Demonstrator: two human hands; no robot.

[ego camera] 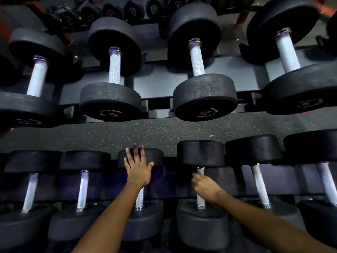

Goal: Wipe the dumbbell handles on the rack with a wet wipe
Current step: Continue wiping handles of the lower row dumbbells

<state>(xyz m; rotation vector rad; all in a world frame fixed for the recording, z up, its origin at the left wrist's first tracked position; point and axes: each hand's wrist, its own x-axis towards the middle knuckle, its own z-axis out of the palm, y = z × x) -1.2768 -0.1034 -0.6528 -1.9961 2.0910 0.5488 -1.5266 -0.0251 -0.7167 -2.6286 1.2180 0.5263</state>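
Observation:
Black dumbbells with silver knurled handles lie in rows on a dark rack (160, 73). My left hand (137, 166) rests flat with fingers spread on the far head of a near-row dumbbell (155, 157), whose handle (139, 199) shows under my wrist. My right hand (205, 186) is closed around the handle (200, 201) of the neighbouring dumbbell (200, 152) to the right. The wet wipe is not visible; it may be hidden inside the right fist.
Near row: two dumbbells left of my left hand (30, 190) (83, 190) and two right of my right hand (259, 185) (328, 183). A speckled rubber floor strip (164, 132) separates the upper row of larger dumbbells (197, 57). More weights sit at the far top.

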